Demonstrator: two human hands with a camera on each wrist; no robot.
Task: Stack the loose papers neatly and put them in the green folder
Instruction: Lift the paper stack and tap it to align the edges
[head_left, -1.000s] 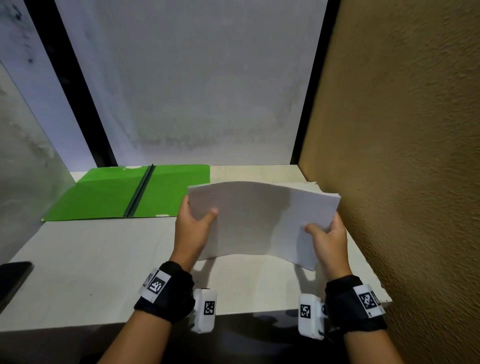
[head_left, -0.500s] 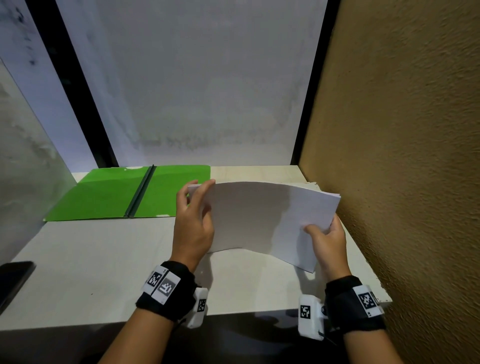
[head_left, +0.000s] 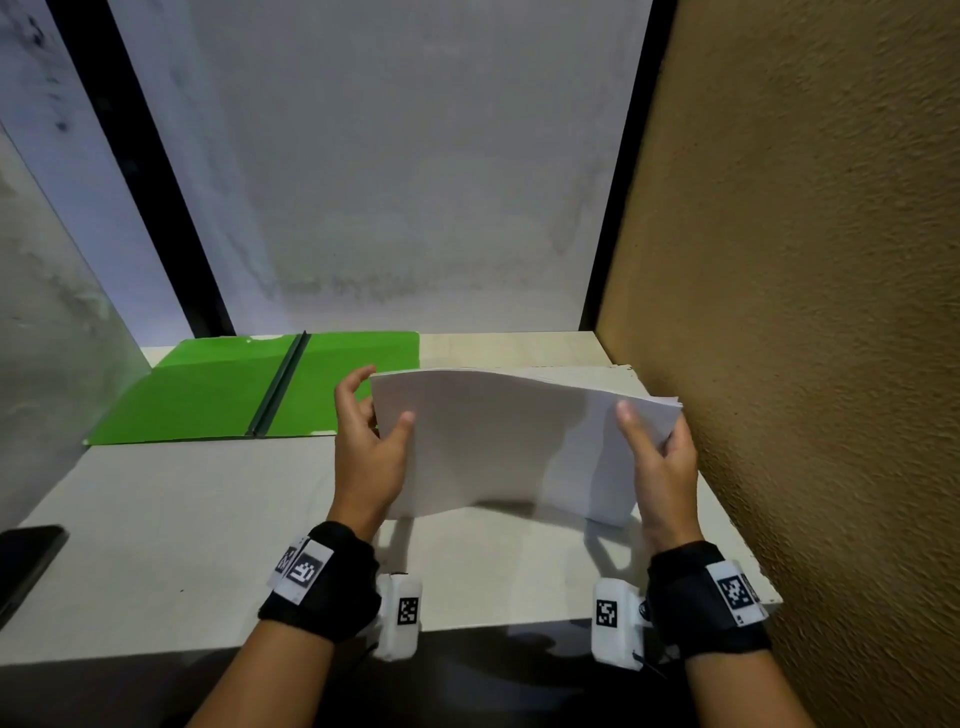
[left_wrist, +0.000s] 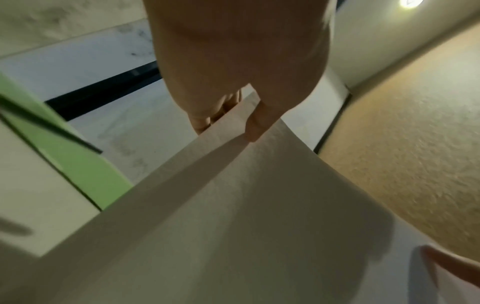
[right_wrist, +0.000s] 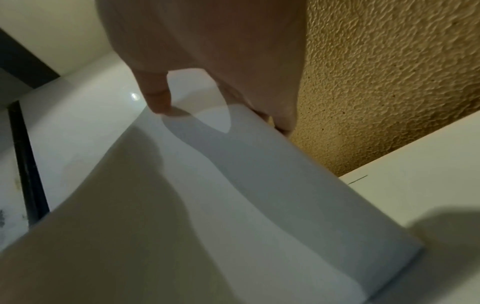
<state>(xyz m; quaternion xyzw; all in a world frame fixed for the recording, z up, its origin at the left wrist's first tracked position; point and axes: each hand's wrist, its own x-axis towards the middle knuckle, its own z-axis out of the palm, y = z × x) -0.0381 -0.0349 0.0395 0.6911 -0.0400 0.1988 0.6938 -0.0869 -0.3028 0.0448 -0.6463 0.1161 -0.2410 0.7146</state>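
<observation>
A stack of white papers (head_left: 514, 441) stands on its lower edge on the white table (head_left: 171, 525), bowed, between both hands. My left hand (head_left: 371, 441) holds its left edge, thumb on the near face and fingers behind. My right hand (head_left: 657, 452) grips the right edge the same way, thumb in front. The left wrist view shows the thumb on the papers (left_wrist: 233, 205); the right wrist view shows the thumb pressing the papers (right_wrist: 233, 185). The green folder (head_left: 218, 395) lies open and flat at the back left, a dark spine down its middle.
A rough tan wall (head_left: 810, 312) runs close along the right side of the table. A pale panel with black frame strips stands behind. A dark flat object (head_left: 26, 556) lies at the table's near left edge. A glass pane closes the left side.
My left hand shifted on the left edge of the stack: thumb in front, then fingers reaching over the top, now thumb in front again. My right thumb moved higher up the stack.
</observation>
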